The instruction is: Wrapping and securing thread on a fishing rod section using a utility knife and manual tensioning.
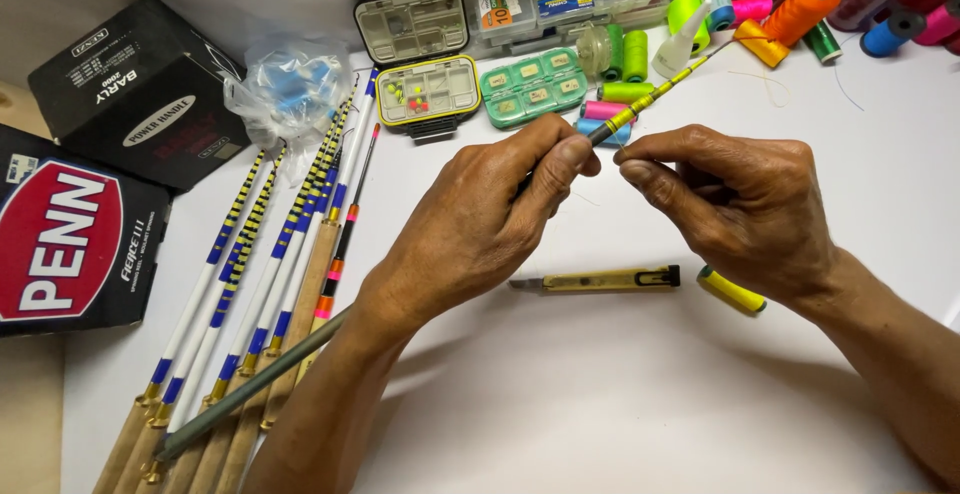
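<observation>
Left hand [480,224] at frame centre grips thin banded rod [640,104]; right hand [735,204] pinches closed just beside its shaft. Yellow utility knife [600,280] on counter [600,404] below.

Two bare hands are in front of me, the left hand [480,224] and the right hand [735,204], both with forearms uncovered all the way to the picture's edge. No sleeve reaches into view on either arm. The knuckles are creased and wrinkled, veins and tendons stand out along the backs, and the fingernails are short. The fingers look lean and bony, the wrists sturdy.
</observation>
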